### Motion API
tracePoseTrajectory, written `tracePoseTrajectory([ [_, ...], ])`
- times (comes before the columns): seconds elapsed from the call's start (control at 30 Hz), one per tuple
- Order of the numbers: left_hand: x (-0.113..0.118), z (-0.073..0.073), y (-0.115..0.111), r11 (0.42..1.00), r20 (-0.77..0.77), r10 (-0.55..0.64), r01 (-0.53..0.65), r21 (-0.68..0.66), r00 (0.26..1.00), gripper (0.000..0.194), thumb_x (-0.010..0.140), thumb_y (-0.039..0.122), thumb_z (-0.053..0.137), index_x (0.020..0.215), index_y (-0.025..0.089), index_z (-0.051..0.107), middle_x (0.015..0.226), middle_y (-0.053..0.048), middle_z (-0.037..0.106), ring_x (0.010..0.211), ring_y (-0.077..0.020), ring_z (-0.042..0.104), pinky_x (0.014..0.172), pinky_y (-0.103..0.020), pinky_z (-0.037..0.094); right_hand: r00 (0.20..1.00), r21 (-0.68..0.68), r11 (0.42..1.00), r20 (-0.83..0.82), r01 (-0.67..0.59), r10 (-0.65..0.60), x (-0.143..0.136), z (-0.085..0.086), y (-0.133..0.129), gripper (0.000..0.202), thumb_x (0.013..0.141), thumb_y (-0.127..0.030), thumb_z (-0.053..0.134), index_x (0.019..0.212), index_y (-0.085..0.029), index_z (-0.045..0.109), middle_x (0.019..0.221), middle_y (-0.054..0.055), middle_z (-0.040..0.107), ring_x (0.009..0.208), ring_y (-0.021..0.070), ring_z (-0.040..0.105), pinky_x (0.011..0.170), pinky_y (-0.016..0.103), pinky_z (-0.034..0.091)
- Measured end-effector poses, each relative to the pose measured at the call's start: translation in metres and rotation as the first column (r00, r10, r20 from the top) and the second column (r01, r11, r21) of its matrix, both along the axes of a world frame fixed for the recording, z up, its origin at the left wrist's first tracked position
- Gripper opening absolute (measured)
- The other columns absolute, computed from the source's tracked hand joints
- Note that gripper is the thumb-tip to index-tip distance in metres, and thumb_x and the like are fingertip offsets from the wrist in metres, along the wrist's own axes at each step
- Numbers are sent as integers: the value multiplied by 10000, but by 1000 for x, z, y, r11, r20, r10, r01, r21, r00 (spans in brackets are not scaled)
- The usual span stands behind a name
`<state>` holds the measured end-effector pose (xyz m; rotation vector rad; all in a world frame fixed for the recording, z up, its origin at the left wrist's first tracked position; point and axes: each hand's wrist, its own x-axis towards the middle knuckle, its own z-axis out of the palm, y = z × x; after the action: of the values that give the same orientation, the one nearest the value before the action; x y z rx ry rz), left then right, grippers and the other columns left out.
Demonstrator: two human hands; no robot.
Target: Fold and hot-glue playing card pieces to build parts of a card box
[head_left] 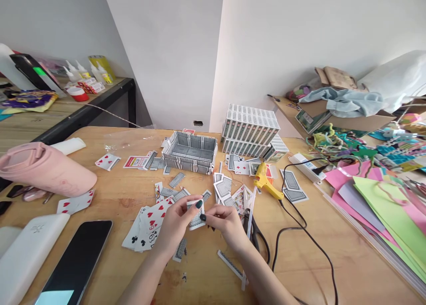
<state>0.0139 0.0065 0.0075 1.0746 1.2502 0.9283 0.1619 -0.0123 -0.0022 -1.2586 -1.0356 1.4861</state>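
Note:
Both hands meet over the front middle of the table on one playing card (pixel 196 220), its grey patterned back facing me. My left hand (pixel 179 218) pinches the card's left and upper side, thumb on the face toward me. With thumb and index finger, my right hand (pixel 222 221) grips the card's right edge. Just left of them lie loose face-up playing cards (pixel 143 227). Behind the hands, cut card pieces (pixel 178 179) are scattered near an open box made of playing cards (pixel 189 152). Scissors (pixel 258 238) lie beside my right wrist, partly hidden.
A yellow glue gun (pixel 268 184) with a black cord and a long glue stick lies to the right. Stacked card decks (pixel 249 129) stand behind. A phone (pixel 78 260), white power bank (pixel 33 251) and pink roll (pixel 49 169) lie left; coloured sheets (pixel 389 216) and a power strip (pixel 306 167) right.

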Motion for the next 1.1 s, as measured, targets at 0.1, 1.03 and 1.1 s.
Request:
tracePoseTrajectory([
  [0.1,0,-4,0,996,83,-73,77,-39,994,313,756,443,567,841,147,622,724,-30,599,686,-162,545,625,-246,439,996,-23,997,-35,79,-79,2,0,1,198,631,-348,723,587,-158,688,550,-9,543,535,102,420,518,238,313],
  [1.03,-1,-11,-1,994,-94,9,1,108,996,337,710,421,593,544,186,419,547,42,342,541,-107,316,489,-209,276,995,-19,995,15,96,-96,-1,-4,-1,216,617,-353,720,565,-150,668,530,-4,531,520,102,396,490,236,299],
  [1.1,-2,-10,-2,994,-108,3,9,108,994,329,718,426,579,548,186,432,546,38,353,543,-112,327,493,-211,282,995,-15,996,25,92,-92,-1,-4,-1,220,618,-358,716,566,-149,671,530,1,538,522,105,405,481,234,303],
])
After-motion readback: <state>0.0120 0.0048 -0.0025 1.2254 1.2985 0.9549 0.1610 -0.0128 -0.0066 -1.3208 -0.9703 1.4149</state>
